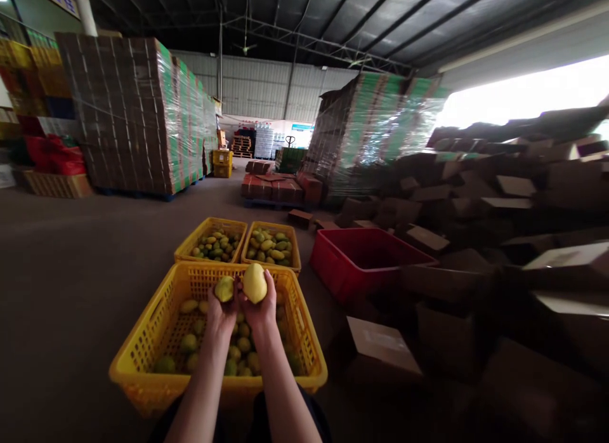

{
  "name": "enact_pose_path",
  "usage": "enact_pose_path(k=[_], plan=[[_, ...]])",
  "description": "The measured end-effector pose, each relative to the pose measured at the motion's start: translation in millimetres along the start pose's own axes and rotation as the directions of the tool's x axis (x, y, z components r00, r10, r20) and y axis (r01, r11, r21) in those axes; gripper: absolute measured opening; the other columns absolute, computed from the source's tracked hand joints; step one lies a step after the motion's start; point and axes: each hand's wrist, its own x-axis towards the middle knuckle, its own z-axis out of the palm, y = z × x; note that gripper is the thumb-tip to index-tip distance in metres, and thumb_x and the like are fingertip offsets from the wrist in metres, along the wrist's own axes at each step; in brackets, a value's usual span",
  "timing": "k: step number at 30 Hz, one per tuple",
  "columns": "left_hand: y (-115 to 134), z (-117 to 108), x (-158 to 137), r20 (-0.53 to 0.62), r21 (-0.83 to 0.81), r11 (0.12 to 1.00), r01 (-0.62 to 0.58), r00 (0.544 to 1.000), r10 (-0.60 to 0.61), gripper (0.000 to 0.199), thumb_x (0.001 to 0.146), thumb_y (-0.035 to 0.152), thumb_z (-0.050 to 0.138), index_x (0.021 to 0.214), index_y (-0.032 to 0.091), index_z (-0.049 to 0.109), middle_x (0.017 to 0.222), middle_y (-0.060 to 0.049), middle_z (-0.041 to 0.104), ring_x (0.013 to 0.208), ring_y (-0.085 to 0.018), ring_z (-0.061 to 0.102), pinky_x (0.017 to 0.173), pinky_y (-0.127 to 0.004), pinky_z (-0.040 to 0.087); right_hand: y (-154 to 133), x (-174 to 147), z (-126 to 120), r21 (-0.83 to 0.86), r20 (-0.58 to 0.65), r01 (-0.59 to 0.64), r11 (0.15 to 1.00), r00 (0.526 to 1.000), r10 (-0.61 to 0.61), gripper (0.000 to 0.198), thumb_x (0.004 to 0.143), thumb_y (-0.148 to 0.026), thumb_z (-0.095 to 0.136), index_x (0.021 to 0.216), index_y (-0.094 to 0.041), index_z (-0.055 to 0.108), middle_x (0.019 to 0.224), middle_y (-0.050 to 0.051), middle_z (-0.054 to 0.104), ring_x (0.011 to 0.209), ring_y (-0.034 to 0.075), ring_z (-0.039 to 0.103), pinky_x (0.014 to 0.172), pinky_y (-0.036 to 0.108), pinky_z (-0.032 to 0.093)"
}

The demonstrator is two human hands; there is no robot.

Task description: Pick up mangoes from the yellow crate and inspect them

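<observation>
Two mangoes are held up side by side over the near yellow crate (137,341). My left hand (221,313) is closed around a smaller greenish-yellow mango (224,289). In my right hand (259,310) rests a larger, paler yellow mango (255,283), with the fingers curled about it. The two hands are close together, wrists slanting inward. Below them, loose green and yellow mangoes (189,343) lie scattered over the crate's floor, partly hidden by my forearms.
Behind the near crate stand two smaller yellow crates (183,243) (295,256) filled with mangoes. A red bin (333,271) sits to the right, beside a large heap of cardboard boxes (380,341). Wrapped pallet stacks (118,113) (342,132) rise farther back. Grey floor (71,290) runs along the left.
</observation>
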Motion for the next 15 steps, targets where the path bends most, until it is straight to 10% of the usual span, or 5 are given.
enact_pose_path(k=[7, 15], plan=[[10, -11, -1, 0.054, -0.103, 0.994, -0.037, 0.998, 0.043, 0.034, 0.088, 0.017, 0.031, 0.101, 0.015, 0.062, 0.074, -0.009, 0.067, 0.066, -0.019, 0.069, 0.058, -0.026, 0.059, -2, -3, -1, 0.079, -0.105, -0.046, 0.996, 0.993, 0.054, 0.032, 0.086, -0.043, 0.051, 0.084, -0.015, 0.065, 0.064, 0.005, 0.069, 0.054, 0.016, 0.063, 0.043, 0.022, 0.046], [23, -12, 1, -0.145, -0.128, 0.986, -0.110, 0.985, 0.091, 0.032, 0.090, 0.015, 0.031, 0.099, 0.016, 0.061, 0.071, -0.005, 0.063, 0.059, -0.017, 0.067, 0.049, -0.025, 0.058, 12, 8, 0, 0.083, -0.103, -0.028, 0.996, 0.994, 0.036, 0.027, 0.092, -0.036, 0.048, 0.084, -0.016, 0.063, 0.062, 0.004, 0.068, 0.059, 0.016, 0.065, 0.052, 0.024, 0.052]])
